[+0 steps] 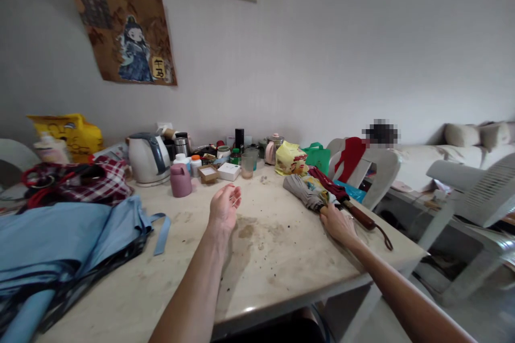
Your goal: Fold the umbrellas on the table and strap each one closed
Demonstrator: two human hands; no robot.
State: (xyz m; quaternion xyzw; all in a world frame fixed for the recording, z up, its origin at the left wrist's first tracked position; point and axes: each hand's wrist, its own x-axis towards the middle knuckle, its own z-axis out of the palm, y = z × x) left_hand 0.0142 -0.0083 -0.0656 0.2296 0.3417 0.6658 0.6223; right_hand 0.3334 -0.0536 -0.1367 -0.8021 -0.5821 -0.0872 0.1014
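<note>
My left hand [225, 208] hovers over the middle of the table [265, 257], palm turned sideways, fingers loosely curled and apart, with nothing in it. At the table's right side, my right hand [338, 222] is closed around the handle end of a grey folded umbrella [301, 191]; its fingertips are partly hidden. Beside that lie a yellow patterned folded umbrella [319, 188] and a dark red one with a brown wooden handle [361, 216] and wrist loop. A light blue umbrella [76, 228], its cloth loose and its strap hanging out, spreads over the left side.
Along the back stand an electric kettle [147, 159], a pink flask [181, 180], small boxes [229, 171], a plastic cup [248, 165] and a yellow bag [290, 158]. Plaid cloth [108, 182] lies at left. White chairs [384, 171] and a person's head, blurred, are at right.
</note>
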